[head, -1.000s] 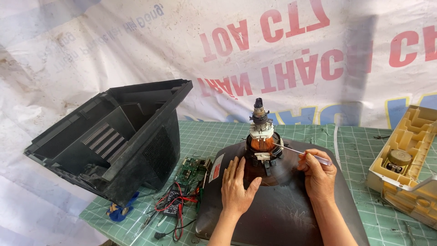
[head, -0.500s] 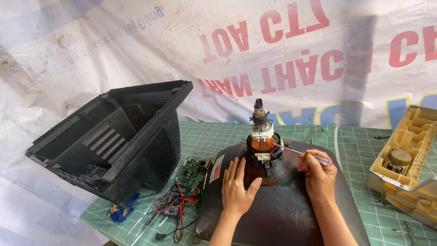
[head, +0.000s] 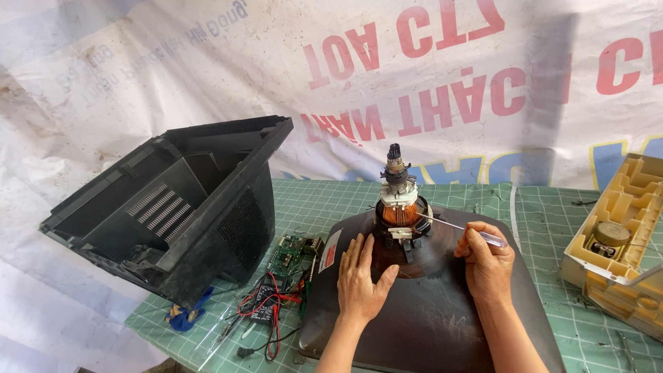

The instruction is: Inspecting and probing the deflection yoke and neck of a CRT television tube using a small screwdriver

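While the left hand (head: pixel 362 276) lies open on the picture tube (head: pixel 428 311), the right hand (head: pixel 487 266) grips a screwdriver (head: pixel 459 228) at its copper yoke (head: pixel 400 211), apparently loosening it.

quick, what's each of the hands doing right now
Left hand: open, flat on the dark picture tube.
Right hand: closed, holding a screwdriver aimed at the copper yoke.

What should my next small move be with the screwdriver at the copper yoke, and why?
Probably ease the screwdriver tip a little further in at the copper yoke on the picture tube's neck. The right hand holds the tool with its tip right at the yoke's edge, and the left hand lies flat on the dark tube, bracing it. Whether the tip sits on a fastener is too small to tell.
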